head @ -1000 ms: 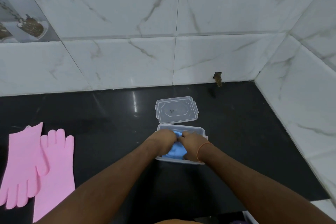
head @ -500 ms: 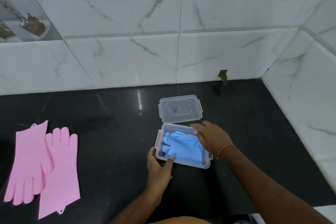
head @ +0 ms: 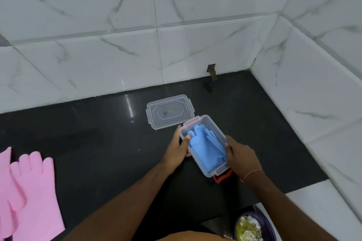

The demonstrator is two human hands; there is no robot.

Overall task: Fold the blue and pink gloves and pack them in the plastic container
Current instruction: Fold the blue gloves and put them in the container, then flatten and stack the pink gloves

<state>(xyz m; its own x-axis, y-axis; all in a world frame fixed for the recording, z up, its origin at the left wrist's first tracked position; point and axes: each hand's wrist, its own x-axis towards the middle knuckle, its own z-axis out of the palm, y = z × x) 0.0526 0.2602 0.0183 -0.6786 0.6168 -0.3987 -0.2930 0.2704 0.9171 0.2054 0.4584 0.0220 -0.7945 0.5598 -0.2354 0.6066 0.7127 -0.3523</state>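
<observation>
The clear plastic container [head: 214,123] sits turned at an angle on the black counter, with the folded blue gloves [head: 205,147] inside it. My left hand [head: 177,149] grips its left wall, thumb over the rim. My right hand [head: 242,155] holds the right wall near the front corner. The clear lid [head: 169,111] lies flat just behind and to the left of the container. The pink gloves [head: 29,191] lie flat and unfolded at the counter's far left, partly cut off by the frame.
White marble-tiled walls close the counter at the back and right. A small hole with a dark fitting [head: 212,71] is in the back wall. A purple bowl of food [head: 252,228] sits at the bottom right. A red-and-black object [head: 221,177] shows under the container's front end.
Both hands left the blue gloves and took the container by its sides. The container has turned from square-on to a diagonal and shifted right.
</observation>
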